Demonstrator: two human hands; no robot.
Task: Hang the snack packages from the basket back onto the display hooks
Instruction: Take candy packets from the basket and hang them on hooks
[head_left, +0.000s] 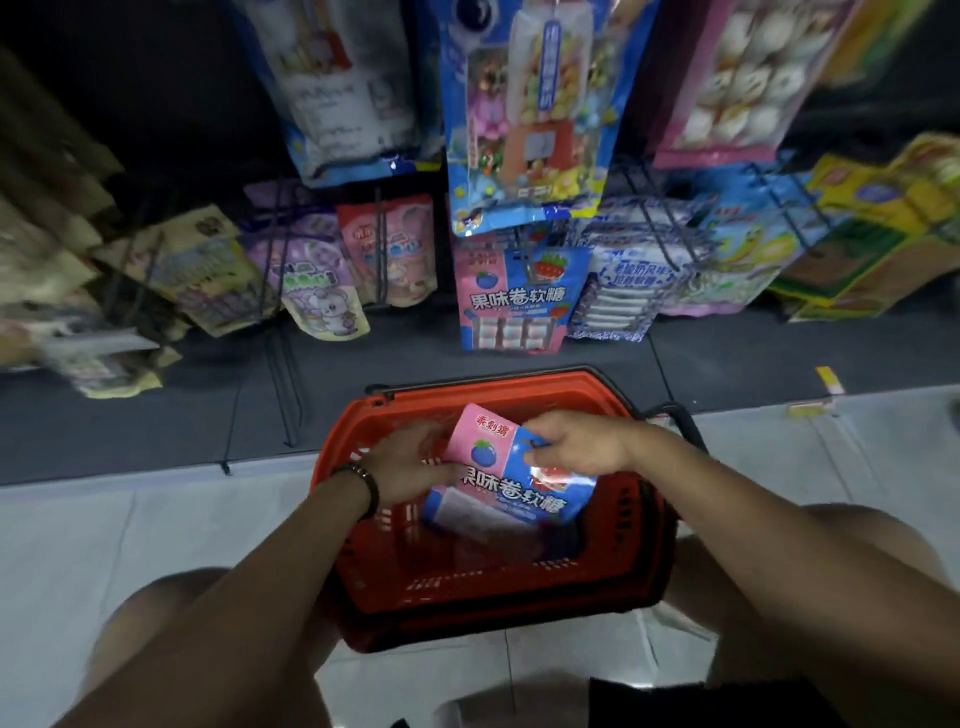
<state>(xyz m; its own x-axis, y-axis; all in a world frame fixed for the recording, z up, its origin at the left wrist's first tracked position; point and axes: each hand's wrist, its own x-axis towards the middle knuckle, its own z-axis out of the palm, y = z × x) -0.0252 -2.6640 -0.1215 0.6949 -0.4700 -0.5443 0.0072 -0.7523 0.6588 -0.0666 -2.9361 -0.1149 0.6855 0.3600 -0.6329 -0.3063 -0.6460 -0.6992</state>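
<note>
Over the basket, left hand holds the snack package by its edge, right hand pinches its top. Fingers covering the hang-hole would likely block hooking.

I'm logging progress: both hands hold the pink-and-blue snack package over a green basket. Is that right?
No: the head view shows the basket is red, not green. The left hand and right hand do hold the pink-and-blue snack package over it.
</note>
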